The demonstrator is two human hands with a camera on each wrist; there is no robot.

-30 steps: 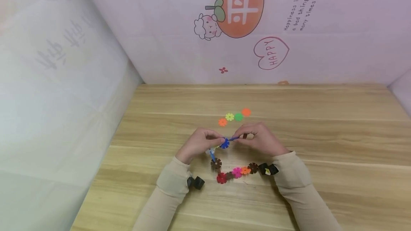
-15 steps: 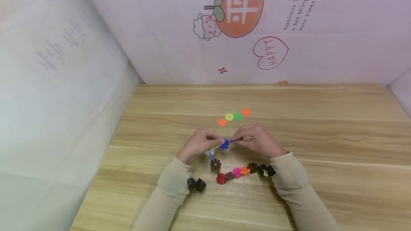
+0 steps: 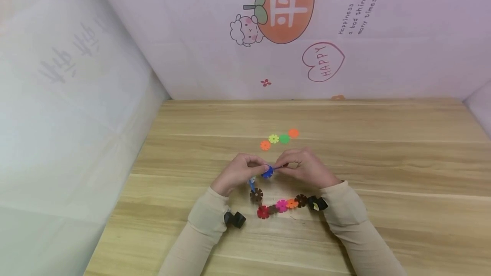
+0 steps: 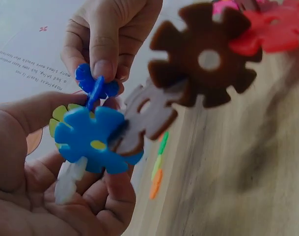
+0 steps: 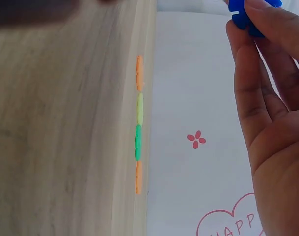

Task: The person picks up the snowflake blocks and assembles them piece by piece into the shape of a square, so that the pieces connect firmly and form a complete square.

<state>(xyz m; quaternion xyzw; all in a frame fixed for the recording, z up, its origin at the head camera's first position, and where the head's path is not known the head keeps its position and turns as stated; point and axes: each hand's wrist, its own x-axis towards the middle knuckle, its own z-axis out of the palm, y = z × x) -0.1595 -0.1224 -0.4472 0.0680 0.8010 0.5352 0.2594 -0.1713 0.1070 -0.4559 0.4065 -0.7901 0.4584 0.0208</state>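
My left hand [image 3: 239, 173] pinches one end of a chain of notched plastic snowflake discs by a dark blue disc [image 3: 267, 173]. Between the thumb and fingers of my right hand [image 3: 310, 168] is another dark blue disc [image 5: 240, 20], seen edge-on from the head and meeting the first. From the left hand the chain runs through a light blue disc [image 4: 83, 140] and a brown disc [image 4: 228, 73] to a red disc [image 3: 263, 212]. Beyond it, a pink disc [image 3: 281, 206], an orange disc [image 3: 292, 203] and a dark brown disc [image 3: 301, 200] follow. Fingers partly hide the join.
Farther back on the wooden table [image 3: 383, 148] lies a row of loose discs: orange [image 3: 265, 145], yellow [image 3: 273, 139], green [image 3: 284, 139] and orange [image 3: 293, 133]. Black wrist mounts [image 3: 317, 203] sit under both sleeves. A printed cloth [image 3: 192, 33] stands behind the table.
Both hands keep their pinch. The right hand has shifted slightly left, bringing its blue disc closer to the left hand's disc. The hanging chain has swayed a little.
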